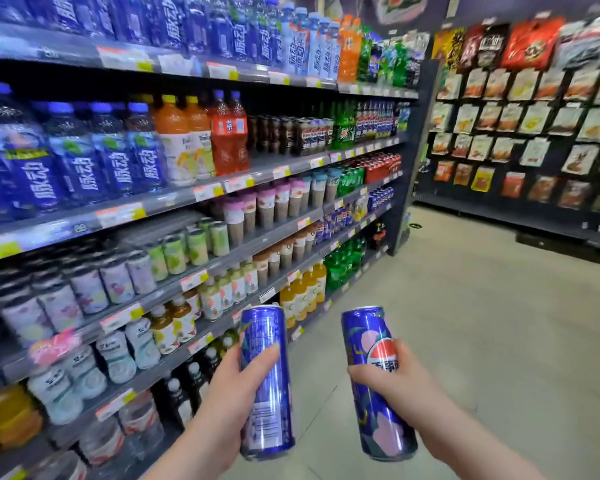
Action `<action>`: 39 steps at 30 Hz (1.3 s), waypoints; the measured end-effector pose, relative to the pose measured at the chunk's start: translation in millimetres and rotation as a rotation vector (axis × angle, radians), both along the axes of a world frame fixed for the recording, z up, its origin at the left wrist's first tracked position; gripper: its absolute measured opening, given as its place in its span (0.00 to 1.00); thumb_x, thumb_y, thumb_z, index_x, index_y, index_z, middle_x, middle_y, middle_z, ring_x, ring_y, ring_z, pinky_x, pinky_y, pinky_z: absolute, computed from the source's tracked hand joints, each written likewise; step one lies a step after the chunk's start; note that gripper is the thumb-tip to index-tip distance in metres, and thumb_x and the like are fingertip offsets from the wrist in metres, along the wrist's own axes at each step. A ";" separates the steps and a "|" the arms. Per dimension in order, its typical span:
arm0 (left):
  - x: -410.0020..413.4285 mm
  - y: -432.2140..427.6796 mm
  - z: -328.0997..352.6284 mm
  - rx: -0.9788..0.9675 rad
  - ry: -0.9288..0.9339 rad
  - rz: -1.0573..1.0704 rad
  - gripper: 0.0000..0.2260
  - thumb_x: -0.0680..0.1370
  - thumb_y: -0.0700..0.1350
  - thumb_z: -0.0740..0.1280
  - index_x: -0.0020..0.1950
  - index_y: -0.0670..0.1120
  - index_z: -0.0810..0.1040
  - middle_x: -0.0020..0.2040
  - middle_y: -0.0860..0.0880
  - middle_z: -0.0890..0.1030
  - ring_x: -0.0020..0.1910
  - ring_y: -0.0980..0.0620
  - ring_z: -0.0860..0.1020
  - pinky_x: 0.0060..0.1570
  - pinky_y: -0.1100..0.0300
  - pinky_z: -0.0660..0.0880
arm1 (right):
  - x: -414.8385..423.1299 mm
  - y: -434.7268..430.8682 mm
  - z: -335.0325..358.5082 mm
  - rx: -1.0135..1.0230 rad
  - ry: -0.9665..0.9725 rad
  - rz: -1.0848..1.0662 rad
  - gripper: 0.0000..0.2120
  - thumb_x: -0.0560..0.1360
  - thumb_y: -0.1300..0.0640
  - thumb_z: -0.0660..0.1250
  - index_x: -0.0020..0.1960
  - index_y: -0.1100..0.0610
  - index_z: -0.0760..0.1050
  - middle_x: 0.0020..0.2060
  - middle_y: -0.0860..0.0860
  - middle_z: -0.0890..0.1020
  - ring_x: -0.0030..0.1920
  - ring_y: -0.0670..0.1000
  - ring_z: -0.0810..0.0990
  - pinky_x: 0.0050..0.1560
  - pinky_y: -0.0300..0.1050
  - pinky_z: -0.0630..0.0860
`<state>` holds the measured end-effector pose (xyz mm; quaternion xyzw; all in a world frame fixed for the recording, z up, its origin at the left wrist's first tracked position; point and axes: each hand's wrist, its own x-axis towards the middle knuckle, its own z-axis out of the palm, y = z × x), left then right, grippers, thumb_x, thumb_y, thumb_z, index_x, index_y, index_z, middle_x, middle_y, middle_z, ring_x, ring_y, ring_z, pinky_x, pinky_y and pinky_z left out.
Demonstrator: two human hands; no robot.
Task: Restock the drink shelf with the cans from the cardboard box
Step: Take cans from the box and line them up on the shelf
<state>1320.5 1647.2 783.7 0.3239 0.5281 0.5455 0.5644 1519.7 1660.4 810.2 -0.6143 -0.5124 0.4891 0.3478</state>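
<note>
Left can [273,405] slim blue, small print; right can [374,412] Pepsi logo

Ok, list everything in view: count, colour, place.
left can: one, blue, in left hand
right can: one, blue with pink, in right hand
shelf: one, grey, on the left, several tiers
bottles: many, blue, orange, red, green, on shelf tiers
price tags: many, orange and yellow, on shelf edges
snack packs: many, mixed colours, hanging on the right wall
floor: one, grey, aisle
left hand: one, grips left can
right hand: one, grips right can
</note>
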 end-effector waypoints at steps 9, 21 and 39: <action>35.6 185.2 20.0 0.063 0.031 -0.006 0.11 0.74 0.46 0.69 0.54 0.47 0.75 0.40 0.41 0.81 0.32 0.43 0.79 0.38 0.48 0.77 | 41.9 180.1 23.0 0.074 0.000 -0.032 0.15 0.66 0.57 0.74 0.49 0.51 0.72 0.44 0.55 0.82 0.43 0.56 0.82 0.42 0.48 0.79; 101.2 389.7 27.8 0.108 -0.042 0.133 0.10 0.74 0.46 0.68 0.54 0.46 0.73 0.36 0.42 0.80 0.28 0.46 0.78 0.34 0.52 0.77 | 106.3 425.6 32.1 0.161 0.087 0.104 0.20 0.64 0.56 0.76 0.52 0.53 0.72 0.44 0.56 0.83 0.43 0.56 0.83 0.40 0.46 0.78; 88.5 580.5 68.1 0.256 -0.103 0.550 0.21 0.62 0.43 0.76 0.51 0.43 0.73 0.37 0.36 0.77 0.27 0.45 0.75 0.31 0.49 0.77 | 39.4 719.3 87.5 0.262 0.236 0.598 0.14 0.68 0.58 0.73 0.50 0.52 0.72 0.44 0.54 0.83 0.43 0.55 0.83 0.46 0.51 0.80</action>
